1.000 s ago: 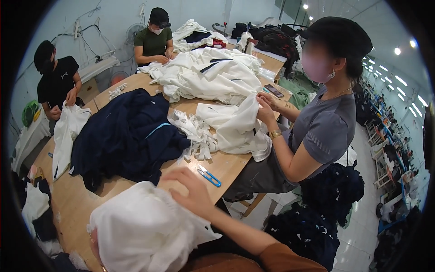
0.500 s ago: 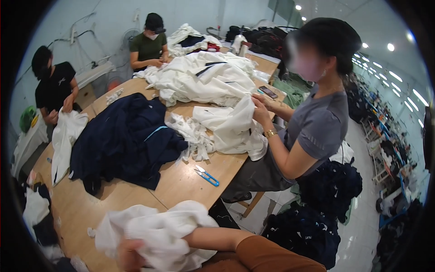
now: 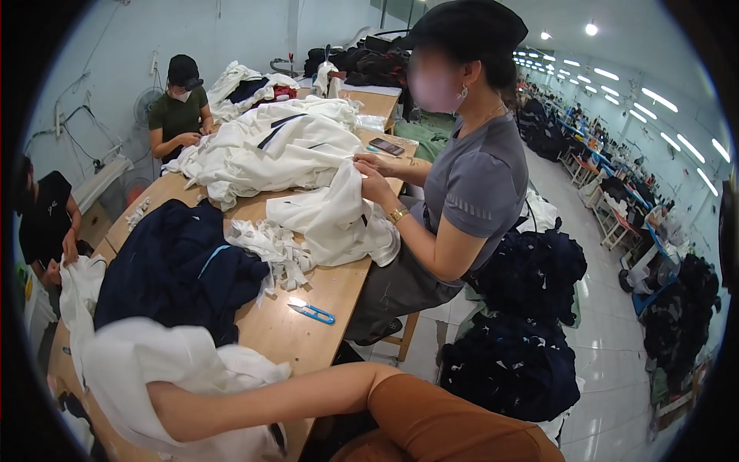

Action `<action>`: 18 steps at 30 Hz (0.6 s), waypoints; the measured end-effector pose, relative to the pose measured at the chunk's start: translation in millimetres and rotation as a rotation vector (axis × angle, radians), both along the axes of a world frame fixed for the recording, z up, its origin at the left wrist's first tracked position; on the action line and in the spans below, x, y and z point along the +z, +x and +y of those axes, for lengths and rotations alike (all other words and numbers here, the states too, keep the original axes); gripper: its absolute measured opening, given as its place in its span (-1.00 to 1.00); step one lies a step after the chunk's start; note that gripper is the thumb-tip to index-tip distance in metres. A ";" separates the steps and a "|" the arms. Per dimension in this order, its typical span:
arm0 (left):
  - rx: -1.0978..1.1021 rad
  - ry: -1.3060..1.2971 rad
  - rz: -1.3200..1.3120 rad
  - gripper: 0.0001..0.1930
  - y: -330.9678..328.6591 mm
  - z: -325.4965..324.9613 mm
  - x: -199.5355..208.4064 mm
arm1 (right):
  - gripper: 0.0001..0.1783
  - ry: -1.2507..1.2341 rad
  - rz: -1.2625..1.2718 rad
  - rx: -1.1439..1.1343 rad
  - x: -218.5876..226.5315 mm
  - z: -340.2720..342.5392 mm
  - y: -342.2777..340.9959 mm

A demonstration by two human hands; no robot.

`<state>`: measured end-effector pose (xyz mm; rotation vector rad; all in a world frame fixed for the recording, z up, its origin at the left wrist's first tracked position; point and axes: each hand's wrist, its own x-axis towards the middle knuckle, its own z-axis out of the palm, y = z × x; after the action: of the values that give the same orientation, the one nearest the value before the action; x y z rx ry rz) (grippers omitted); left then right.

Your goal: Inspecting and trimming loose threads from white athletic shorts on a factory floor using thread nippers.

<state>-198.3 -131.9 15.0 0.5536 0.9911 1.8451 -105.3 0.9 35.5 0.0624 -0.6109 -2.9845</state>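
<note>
Fingers of the right hand cannot be seen: the bare right forearm (image 3: 262, 400) runs from the brown sleeve (image 3: 446, 423) across the lower picture and disappears into a white garment (image 3: 154, 369), so whether that hand is clenched or released cannot be told. No left hand shows anywhere.

That white garment lies bunched on the near end of the wooden counter (image 3: 323, 285), draped over the forearm and touching a heap of dark navy clothes (image 3: 169, 266) just behind it. Blue thread snips (image 3: 312, 311) lie on bare wood to the right of the navy heap, apart from the garment. Beside the snips sits a small pile of white fabric scraps (image 3: 273, 250).

Across the counter's right edge a seated person in a grey shirt (image 3: 477, 185) grips another white garment (image 3: 331, 219) with both hands. Further back lies a big mound of white clothes (image 3: 269, 150).
</note>
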 end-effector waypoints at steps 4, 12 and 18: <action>-0.002 0.040 0.143 -0.49 -0.4 5.0 -23.6 | -0.71 -0.483 -0.099 0.191 20.1 -8.4 10.0; -0.055 0.090 0.455 -0.47 16.3 32.1 -69.1 | -0.69 -1.492 -0.228 0.546 56.5 -11.6 45.1; 0.050 0.002 0.687 -0.45 21.8 -10.9 -115.2 | -0.72 -3.701 0.360 1.129 82.2 33.5 99.4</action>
<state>-176.5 -142.8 -100.2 1.2203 1.4511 1.7213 -5.9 34.4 117.7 0.3085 3.0425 -2.1100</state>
